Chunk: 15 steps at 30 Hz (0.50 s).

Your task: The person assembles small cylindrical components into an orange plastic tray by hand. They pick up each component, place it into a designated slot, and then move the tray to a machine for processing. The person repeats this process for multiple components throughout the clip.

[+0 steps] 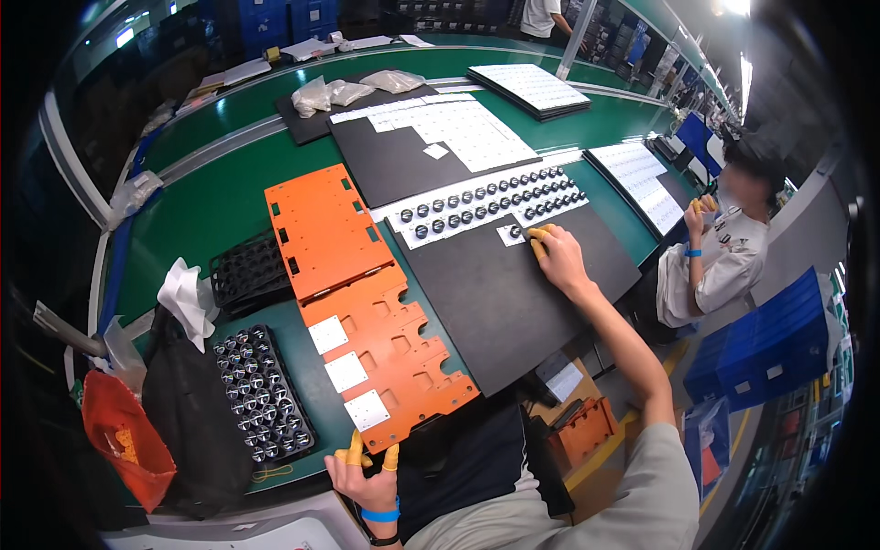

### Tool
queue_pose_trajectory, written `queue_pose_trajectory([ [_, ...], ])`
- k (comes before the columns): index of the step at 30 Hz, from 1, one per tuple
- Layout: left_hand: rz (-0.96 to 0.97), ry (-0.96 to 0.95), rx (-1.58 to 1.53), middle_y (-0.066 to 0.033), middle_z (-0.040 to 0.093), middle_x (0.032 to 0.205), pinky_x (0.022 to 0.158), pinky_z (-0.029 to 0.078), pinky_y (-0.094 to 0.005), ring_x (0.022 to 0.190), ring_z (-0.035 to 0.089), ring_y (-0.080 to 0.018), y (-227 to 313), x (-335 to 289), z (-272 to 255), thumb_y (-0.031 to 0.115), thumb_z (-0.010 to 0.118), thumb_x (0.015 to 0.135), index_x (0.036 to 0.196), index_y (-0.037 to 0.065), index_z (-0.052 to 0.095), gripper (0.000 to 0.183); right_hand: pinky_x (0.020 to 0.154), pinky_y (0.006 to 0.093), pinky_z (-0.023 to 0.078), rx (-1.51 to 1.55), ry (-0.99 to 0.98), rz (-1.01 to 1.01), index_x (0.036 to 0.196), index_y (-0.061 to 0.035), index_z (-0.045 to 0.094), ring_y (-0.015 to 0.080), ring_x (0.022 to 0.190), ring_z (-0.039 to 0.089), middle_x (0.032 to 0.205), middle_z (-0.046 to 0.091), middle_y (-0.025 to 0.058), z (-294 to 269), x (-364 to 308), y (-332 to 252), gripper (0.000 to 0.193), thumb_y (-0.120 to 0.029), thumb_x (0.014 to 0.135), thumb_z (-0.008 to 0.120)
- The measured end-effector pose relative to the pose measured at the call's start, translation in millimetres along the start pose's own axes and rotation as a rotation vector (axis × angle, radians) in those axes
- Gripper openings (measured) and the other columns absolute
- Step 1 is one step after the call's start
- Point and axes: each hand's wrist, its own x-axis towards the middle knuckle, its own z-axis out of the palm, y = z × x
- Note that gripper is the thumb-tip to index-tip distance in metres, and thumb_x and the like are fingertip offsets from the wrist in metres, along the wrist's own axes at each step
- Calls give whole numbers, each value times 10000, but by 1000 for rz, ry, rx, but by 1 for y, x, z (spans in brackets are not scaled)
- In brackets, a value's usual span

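My right hand (561, 258), with yellow finger covers, reaches over a black mat (513, 302). Its fingers are pinched together at the right edge of a small white square plate (505, 238) carrying a black round part (515, 232). Just beyond it, rows of similar white plates with black round parts (467, 216) line the mat's far side. My left hand (368, 484) is at the near corner of an orange fixture (403, 367), fingers apart, fingertips by its edge. On the fixture's left side lie three bare white square plates (346, 373). Its orange lid (328, 234) is folded back.
Left of the fixture stands a black tray (305, 438) of round parts, with another black tray (247, 272) behind. An orange bag (128, 449) hangs at far left. Farther back, white plates (458, 128) cover another mat. A person (724, 247) works at the right.
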Motion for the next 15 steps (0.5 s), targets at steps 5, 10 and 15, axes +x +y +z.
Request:
queue_pose_trajectory([
  [5, 16, -6, 16, -20, 415, 657, 597, 344, -356, 631, 395, -226, -3, -3, -1, 371, 898, 657, 1066, 23, 733, 562, 806, 398, 481, 57, 97, 30, 1020, -33, 687, 306, 901, 599, 978, 640, 101, 7, 11, -10, 264, -167, 807, 767],
  [10, 6, -8, 11, -23, 424, 661, 596, 347, -362, 638, 401, -226, -2, -1, -1, 362, 899, 654, 1069, 27, 733, 558, 863, 412, 446, 99, 23, -74, 981, -45, 671, 307, 973, 558, 991, 599, 105, 20, 28, -2, 250, -145, 776, 773],
  [15, 10, 1, 9, -22, 425, 661, 590, 347, -365, 635, 403, -228, -1, -1, 0, 362, 898, 658, 1066, 25, 732, 555, 876, 402, 431, 79, 0, -70, 948, -62, 662, 298, 992, 539, 1004, 578, 98, 28, 37, 5, 209, -124, 775, 762],
])
